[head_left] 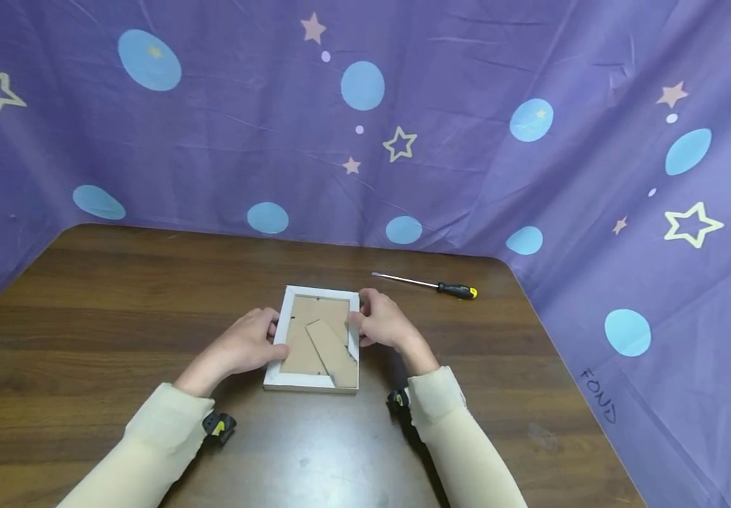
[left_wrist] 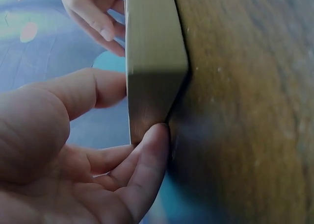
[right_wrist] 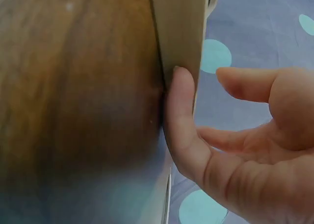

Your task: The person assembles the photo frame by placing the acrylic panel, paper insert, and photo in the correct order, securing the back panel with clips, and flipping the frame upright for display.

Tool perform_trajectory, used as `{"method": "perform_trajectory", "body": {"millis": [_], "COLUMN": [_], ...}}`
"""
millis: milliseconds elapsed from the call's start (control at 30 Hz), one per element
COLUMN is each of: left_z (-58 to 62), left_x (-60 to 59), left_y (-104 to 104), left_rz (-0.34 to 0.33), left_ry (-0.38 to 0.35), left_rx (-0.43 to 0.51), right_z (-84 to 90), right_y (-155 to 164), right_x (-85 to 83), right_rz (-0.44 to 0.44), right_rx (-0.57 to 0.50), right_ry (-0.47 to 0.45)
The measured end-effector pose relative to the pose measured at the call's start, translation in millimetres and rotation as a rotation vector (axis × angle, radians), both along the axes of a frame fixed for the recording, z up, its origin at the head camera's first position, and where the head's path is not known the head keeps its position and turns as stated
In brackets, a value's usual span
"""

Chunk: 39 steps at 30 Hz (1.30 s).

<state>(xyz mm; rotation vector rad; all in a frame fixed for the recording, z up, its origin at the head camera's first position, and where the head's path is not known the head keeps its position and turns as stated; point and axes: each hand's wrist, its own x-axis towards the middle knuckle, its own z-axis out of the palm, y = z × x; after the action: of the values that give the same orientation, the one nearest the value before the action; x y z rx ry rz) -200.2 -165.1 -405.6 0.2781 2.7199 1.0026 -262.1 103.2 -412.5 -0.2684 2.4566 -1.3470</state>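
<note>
A white picture frame (head_left: 298,346) lies face down on the wooden table, its brown backing board and fold-out stand (head_left: 329,349) facing up. At its left edge, my left hand (head_left: 245,343) grips the frame, thumb on the upper rim and fingers against the side. My right hand (head_left: 387,324) is at the right edge. In the right wrist view its index finger (right_wrist: 181,96) touches the frame's side (right_wrist: 179,33), while the thumb (right_wrist: 250,84) stands apart from the rim.
A screwdriver (head_left: 457,290) with a black and yellow handle lies beyond the frame to the right, its shaft pointing left. Purple cloth (head_left: 454,176) with stars and blue spots hangs around the back and sides of the table (head_left: 118,317).
</note>
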Motion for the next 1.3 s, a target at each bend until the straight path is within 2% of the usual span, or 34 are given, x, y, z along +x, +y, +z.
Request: {"method": "perform_trajectory", "body": {"millis": [233, 367, 633, 767, 933, 1033, 1167, 1300], "left_z": [0.3, 0.3, -2.8, -0.5, 6.5, 11.8, 19.3, 25.8], "left_x": [1.9, 3.7, 1.8, 0.4, 0.0, -0.5, 0.4, 2.7], "left_y": [-0.4, -2.7, -3.5, -3.2, 0.8, 3.8, 6.4, 8.6], "left_rz": [-0.007, -0.022, -0.013, -0.019, 0.003, 0.023, 0.054, 0.076], "left_ry": [0.014, 0.019, -0.127, -0.135, -0.127, -0.106, -0.033, 0.05], "left_rx": [0.02, 0.083, 0.298, 0.374, 0.348, 0.333, 0.28, 0.225], "right_z": [-1.8, -2.0, -5.7, -5.5, -3.1, -1.9, 2.3, 8.2], "right_y": [-1.7, -1.5, -0.3, 0.9, 3.8, 4.9, 4.9, 3.9], "right_x": [1.2, 2.8, 0.7, 0.4, 0.0, -2.1, -4.5, -5.4], "right_rz": [0.046, 0.048, 0.018, 0.008, -0.009, -0.031, -0.069, -0.09], "right_rx": [0.031, -0.005, -0.105, -0.125, -0.136, -0.128, -0.145, -0.221], "right_ry": [0.035, 0.015, -0.028, -0.044, -0.045, -0.016, 0.023, 0.017]}}
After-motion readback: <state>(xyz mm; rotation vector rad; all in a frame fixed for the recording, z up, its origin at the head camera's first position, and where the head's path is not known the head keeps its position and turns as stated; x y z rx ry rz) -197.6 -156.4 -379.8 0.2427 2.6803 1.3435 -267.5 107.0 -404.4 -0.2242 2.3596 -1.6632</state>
